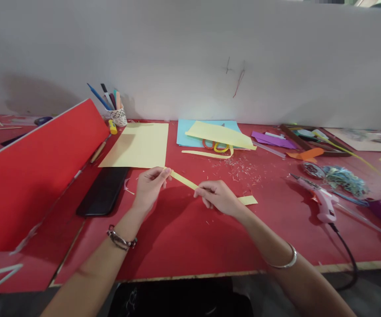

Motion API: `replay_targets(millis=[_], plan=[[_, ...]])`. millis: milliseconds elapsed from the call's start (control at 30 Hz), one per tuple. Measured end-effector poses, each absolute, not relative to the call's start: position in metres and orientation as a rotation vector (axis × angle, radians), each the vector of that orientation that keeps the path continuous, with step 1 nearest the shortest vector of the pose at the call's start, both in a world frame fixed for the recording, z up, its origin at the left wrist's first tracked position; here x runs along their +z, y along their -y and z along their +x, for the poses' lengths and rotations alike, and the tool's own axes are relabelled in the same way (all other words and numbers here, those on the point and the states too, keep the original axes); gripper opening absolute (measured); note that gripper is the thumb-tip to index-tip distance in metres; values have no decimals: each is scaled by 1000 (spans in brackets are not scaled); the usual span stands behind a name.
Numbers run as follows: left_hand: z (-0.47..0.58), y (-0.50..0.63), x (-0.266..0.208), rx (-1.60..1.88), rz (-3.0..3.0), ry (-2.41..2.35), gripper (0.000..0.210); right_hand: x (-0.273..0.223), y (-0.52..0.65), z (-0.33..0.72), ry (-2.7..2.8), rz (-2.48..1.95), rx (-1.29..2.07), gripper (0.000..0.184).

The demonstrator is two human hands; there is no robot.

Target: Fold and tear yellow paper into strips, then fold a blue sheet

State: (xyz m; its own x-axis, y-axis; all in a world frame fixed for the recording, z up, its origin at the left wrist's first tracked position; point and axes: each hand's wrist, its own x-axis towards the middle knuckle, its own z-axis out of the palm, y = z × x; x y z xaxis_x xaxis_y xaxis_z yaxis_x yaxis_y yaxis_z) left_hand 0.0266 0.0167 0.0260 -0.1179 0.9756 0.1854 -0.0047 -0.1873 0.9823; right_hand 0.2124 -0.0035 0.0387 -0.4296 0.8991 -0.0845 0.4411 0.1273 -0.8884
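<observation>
A narrow yellow paper strip (184, 180) is stretched between my two hands, above the red tabletop. My left hand (148, 187) pinches its upper left end between thumb and fingers. Farther down the strip, my right hand (219, 196) grips it with thumb and fingertips. The strip's far end comes out beyond my right hand as a yellow tail (248, 200), though my hand hides whether the two pieces join. Behind my left hand lies a yellow sheet (141, 143). Another curved yellow strip (206, 154) rests on the table past my right hand.
A black phone (103, 193) and a leaning red board (42, 171) are on the left. Scissors (221, 147) lie partly under yellow paper (221, 134). On the right are a pink glue gun (322, 200), a bundle of yarn (345, 180) and a tray (329, 147). A pen cup (118, 117) stands behind.
</observation>
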Motion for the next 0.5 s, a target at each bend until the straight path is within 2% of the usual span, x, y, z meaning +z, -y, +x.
replay_targets(millis=[267, 500], plan=[[25, -18, 22, 1477, 1262, -1098, 25, 39, 4, 211, 1912, -1253, 1290, 21], [34, -12, 21, 1058, 1544, -901, 24, 36, 7, 205, 1919, -1222, 1310, 19]])
